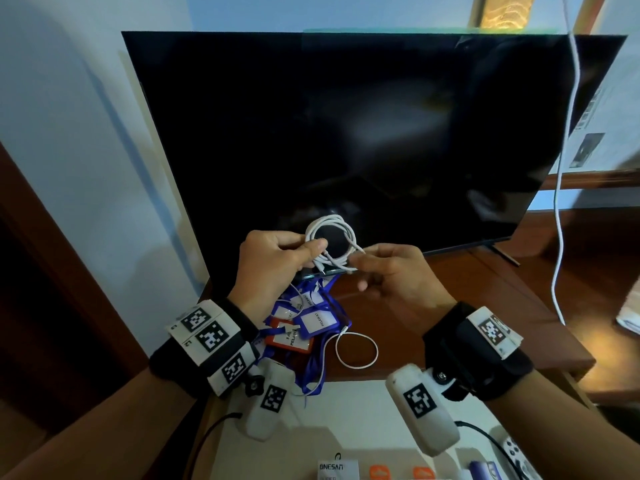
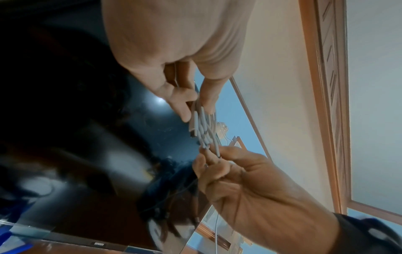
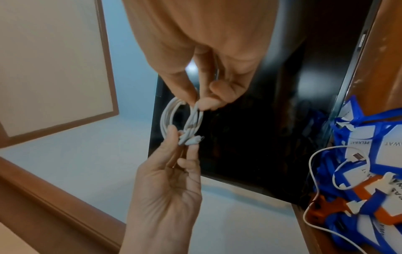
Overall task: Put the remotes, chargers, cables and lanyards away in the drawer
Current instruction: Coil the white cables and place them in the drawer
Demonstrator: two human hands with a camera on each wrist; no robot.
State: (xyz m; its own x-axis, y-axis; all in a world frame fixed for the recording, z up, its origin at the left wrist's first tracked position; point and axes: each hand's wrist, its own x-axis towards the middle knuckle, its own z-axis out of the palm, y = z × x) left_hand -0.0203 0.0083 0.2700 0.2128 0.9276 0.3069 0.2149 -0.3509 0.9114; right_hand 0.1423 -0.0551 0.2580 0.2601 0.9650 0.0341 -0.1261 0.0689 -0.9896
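Observation:
In front of the TV, both hands hold a coiled white cable (image 1: pixel 330 239) in the air. My left hand (image 1: pixel 310 251) pinches the bundled strands under the thumb, and a plug end hangs just below. My right hand (image 1: pixel 358 263) pinches the coil's other side. The left wrist view shows the cable (image 2: pixel 202 127) between my left hand (image 2: pixel 191 106) and my right hand (image 2: pixel 210 154). In the right wrist view the coil (image 3: pixel 172 116) is between my right hand (image 3: pixel 197 103) and my left hand (image 3: pixel 176 135). Blue and orange lanyards (image 1: pixel 298 327) lie piled on the table below.
A second white cable (image 1: pixel 356 349) loops on the wooden table (image 1: pixel 467 306) beside the lanyards. An open white drawer (image 1: pixel 353 410) below the table's front edge holds a small box, orange items and a white remote (image 1: pixel 516 452). The dark TV (image 1: pixel 346 133) stands behind. Another white cable (image 1: pixel 557 237) hangs at the right.

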